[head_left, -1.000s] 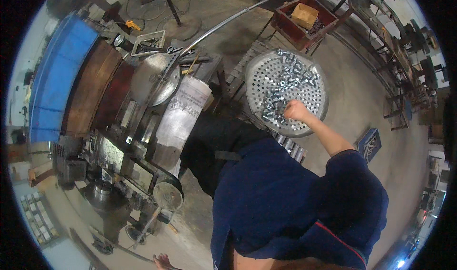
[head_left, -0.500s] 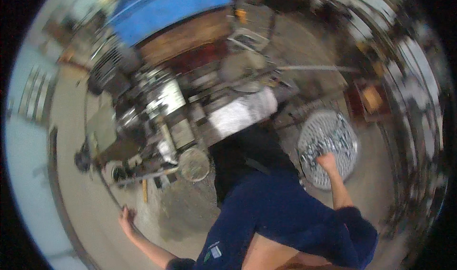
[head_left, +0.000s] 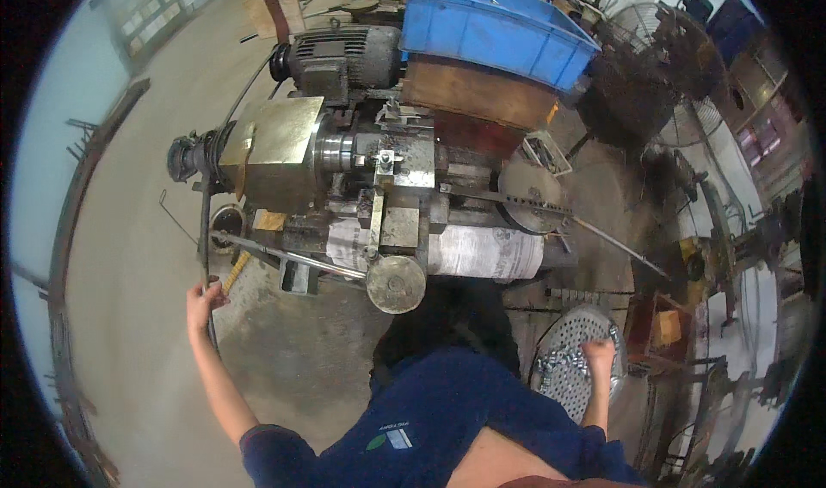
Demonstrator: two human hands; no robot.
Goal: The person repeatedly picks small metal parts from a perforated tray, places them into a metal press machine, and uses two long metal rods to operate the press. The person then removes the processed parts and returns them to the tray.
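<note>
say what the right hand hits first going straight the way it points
Likely the far rim of the perforated round tray, though depth is unclear: the right hand may pass above it.

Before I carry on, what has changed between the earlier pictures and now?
The view has swung left, bringing the machine toward the middle. The left hand, at the lower edge at first, now shows whole, closed around the dark rod. The right hand stays over the perforated tray, closed, any contents hidden; metal parts still lie there.

The fittings (head_left: 564,358) look like shiny metal, the crate (head_left: 492,35) plastic.
</note>
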